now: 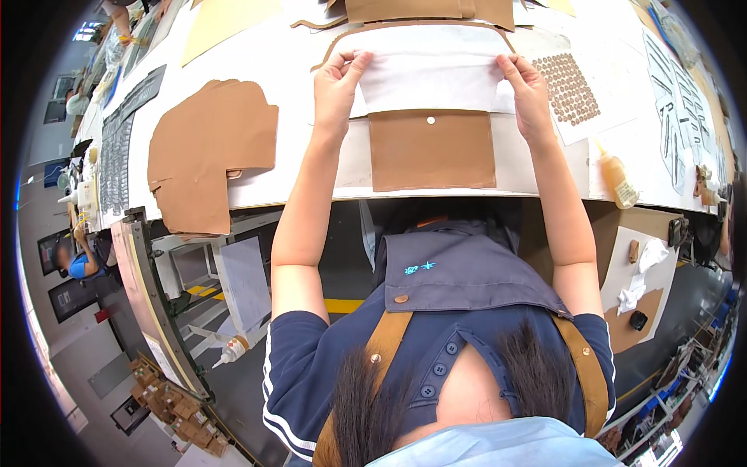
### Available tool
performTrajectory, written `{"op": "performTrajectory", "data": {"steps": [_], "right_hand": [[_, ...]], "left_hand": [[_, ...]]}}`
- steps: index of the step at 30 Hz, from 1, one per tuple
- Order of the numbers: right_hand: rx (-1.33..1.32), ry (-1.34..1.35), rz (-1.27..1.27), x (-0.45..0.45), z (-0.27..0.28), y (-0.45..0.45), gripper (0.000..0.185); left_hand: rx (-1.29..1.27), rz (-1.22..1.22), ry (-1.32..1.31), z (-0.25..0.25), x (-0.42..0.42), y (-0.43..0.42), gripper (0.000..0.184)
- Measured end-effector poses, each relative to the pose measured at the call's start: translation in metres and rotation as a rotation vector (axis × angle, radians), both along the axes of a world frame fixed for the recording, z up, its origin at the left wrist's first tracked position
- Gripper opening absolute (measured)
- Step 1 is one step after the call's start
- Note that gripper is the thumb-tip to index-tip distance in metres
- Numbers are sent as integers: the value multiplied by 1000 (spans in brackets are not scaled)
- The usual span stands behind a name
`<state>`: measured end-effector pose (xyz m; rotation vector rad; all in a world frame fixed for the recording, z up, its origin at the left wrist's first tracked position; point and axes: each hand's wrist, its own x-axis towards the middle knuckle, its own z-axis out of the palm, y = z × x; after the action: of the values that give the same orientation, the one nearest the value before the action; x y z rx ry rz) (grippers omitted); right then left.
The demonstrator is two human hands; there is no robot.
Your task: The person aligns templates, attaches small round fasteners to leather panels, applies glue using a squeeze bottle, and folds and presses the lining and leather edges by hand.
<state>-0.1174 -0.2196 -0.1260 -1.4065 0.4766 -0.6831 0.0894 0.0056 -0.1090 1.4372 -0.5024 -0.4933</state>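
A white sheet with a brown edge along its far side is stretched between my two hands. My left hand pinches its left side between thumb and fingers. On the right side, my right hand is closed on it in the same way. Just below the sheet, a brown leather panel lies at the table's near edge, with a small white round dot near its top. Part of the panel's upper side meets the sheet's lower edge.
Brown leather pieces lie on the white table at left. At right are a sheet of small brown discs and a yellowish glue bottle. More leather lies beyond. People work at far left.
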Motion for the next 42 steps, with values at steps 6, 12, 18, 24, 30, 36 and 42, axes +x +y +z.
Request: {"op": "performTrajectory", "data": {"steps": [6, 12, 18, 24, 30, 36, 42], "right_hand": [[16, -69, 29, 4, -1, -7, 17], [133, -96, 0, 7, -14, -14, 20], [-9, -32, 56, 4, 5, -5, 26], [-124, -65, 77, 4, 14, 5, 29], [-115, 13, 69, 10, 18, 16, 25], [-153, 142, 85, 11, -3, 3, 22], [-142, -57, 33, 15, 11, 9, 16]], "left_hand": [[-94, -10, -31, -6, 3, -1, 23], [-131, -26, 110, -5, 1, 0, 24], [73, 6, -490, 14, 2, -10, 29], [359, -163, -1302, 35, -1, -40, 24], [358, -235, -1204, 40, -5, -52, 21], [370, -220, -1197, 41, -3, -49, 20], [338, -264, -1181, 48, -10, -50, 18]]}}
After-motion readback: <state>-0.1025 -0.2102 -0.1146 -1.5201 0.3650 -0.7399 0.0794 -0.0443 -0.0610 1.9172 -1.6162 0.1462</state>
